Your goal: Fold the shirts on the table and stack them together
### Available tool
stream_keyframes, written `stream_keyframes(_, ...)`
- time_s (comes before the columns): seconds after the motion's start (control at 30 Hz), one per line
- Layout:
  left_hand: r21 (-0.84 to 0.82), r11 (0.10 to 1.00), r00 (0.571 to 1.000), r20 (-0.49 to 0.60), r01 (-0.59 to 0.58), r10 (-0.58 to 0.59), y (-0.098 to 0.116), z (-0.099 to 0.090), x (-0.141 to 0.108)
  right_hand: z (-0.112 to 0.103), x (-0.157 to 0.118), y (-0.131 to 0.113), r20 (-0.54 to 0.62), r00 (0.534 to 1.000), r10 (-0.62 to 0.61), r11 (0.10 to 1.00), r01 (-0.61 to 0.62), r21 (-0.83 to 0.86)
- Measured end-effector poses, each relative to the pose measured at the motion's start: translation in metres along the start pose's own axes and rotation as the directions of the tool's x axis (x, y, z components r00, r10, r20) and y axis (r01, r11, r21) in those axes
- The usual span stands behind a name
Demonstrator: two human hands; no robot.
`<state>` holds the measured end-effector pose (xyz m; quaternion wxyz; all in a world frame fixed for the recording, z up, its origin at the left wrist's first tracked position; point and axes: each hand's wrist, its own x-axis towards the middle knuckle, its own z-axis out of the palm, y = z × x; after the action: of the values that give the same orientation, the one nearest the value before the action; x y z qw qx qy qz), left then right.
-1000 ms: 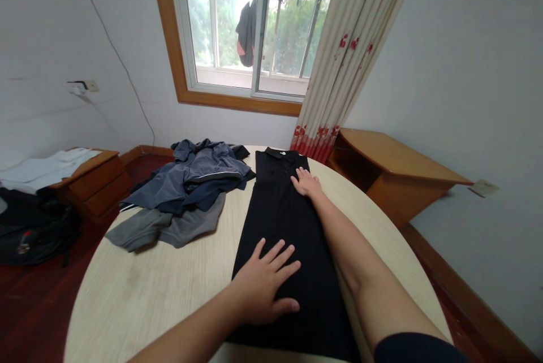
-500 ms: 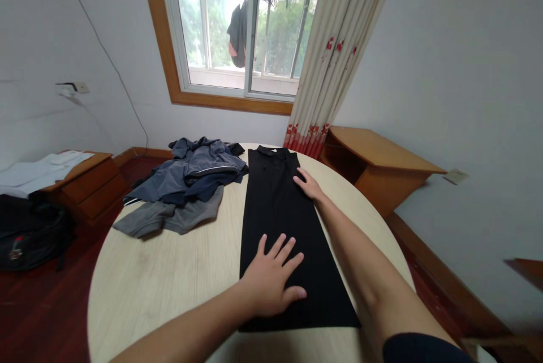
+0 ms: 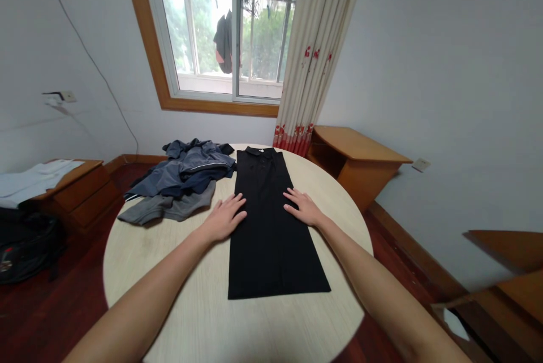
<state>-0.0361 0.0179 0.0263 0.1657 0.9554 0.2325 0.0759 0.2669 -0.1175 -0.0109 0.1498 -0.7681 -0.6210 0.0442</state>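
A black collared garment (image 3: 267,238) lies flat as a long folded strip on the round pale table (image 3: 190,306), its collar at the far end. On its left edge, about midway along, rests my left hand (image 3: 224,217), fingers spread and partly over the tabletop. Across from it, my right hand (image 3: 303,207) lies with spread fingers on the garment's right edge. Neither hand grips anything. Left of the garment is a loose pile of blue-grey, navy and grey clothes (image 3: 186,171).
Beyond the table are a window and a cream curtain (image 3: 316,57) with red flowers. A wooden desk (image 3: 360,148) stands at the back right. At the left are a wooden cabinet (image 3: 80,196) with papers on top and a black bag (image 3: 25,244).
My left hand has moved from the garment's near middle to its left edge, farther up. My right hand has come down along the right edge. The view has shifted slightly.
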Motion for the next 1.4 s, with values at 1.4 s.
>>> stream_keyframes(1.4, -0.007, 0.974, 0.974, 0.037, -0.225, 0.225, 0.063, 0.007, -0.132, -0.036, -0.187, -0.123, 0.148, 0.962, -0.23, 0.937, 0.26, -0.232)
